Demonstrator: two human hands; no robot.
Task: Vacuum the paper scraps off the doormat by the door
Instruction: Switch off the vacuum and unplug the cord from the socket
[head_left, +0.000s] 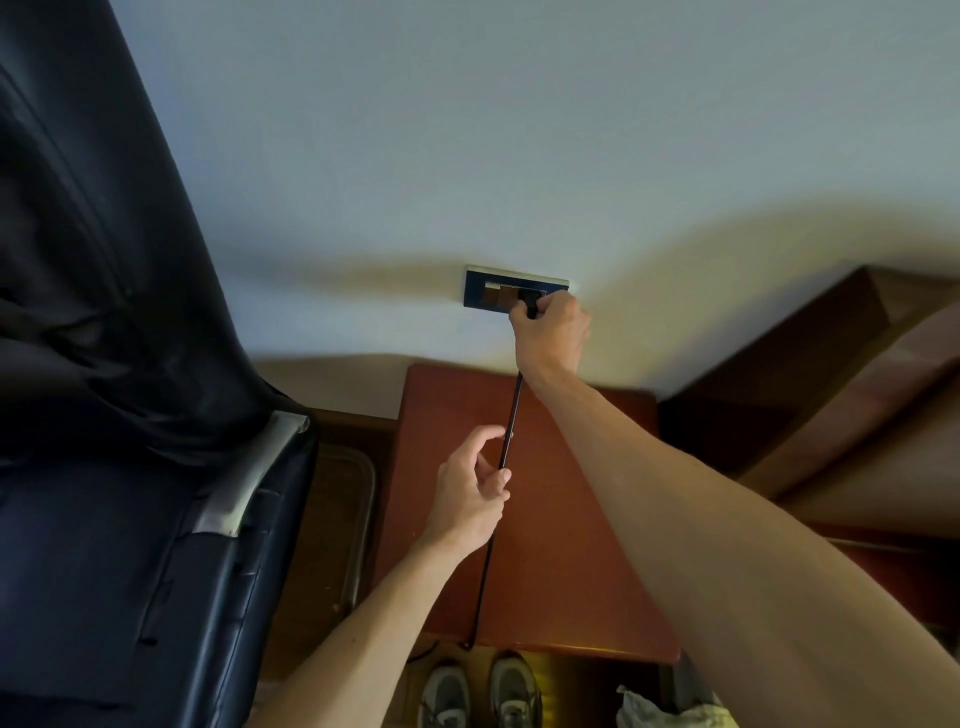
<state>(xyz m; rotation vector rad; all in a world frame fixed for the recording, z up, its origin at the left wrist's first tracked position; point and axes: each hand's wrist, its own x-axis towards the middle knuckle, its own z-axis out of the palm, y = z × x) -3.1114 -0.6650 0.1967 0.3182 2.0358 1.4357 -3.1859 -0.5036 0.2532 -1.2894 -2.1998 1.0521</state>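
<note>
a black plug (529, 299) sits at the right end of the dark blue socket plate (488, 292) on the pale wall (467, 130). the right hand (553, 332) grips the plug, fingers curled tight round it and knuckles just right of the plate; whether the pins are fully in cannot be told. a thin black cord (511, 415) runs straight down from the plate. below it the left hand (467, 493) holds the cord loosely, thumb tip against it and forefinger curved over it. under the plate stands a red-brown wooden table (571, 519), the cord crossing its top and dropping over the near edge. left of the plate is a black leather chair (104, 467); right of it, brown wooden panels (831, 389). far below, past the table, a pair of grey shoes (480, 691) stands on the floor
</note>
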